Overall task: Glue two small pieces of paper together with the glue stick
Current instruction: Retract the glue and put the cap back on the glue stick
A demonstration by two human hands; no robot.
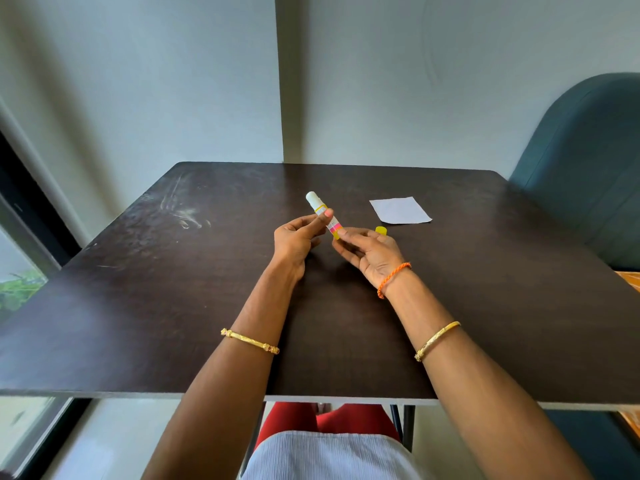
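Note:
I hold an uncapped glue stick (pixel 320 209) over the middle of the dark table (pixel 173 289), its white glue end pointing up and away to the left. My left hand (pixel 298 237) grips the middle of its barrel. My right hand (pixel 367 251) pinches its yellow base between thumb and fingers. The yellow cap (pixel 381 230) lies on the table just behind my right hand. A small white piece of paper (pixel 400 210) lies flat further back to the right; I cannot tell whether it is one sheet or two stacked.
A teal chair back (pixel 588 161) stands at the table's right side. A wall runs close behind the far edge. A window frame (pixel 20 216) is at the left. An orange surface (pixel 630 280) shows at the right edge.

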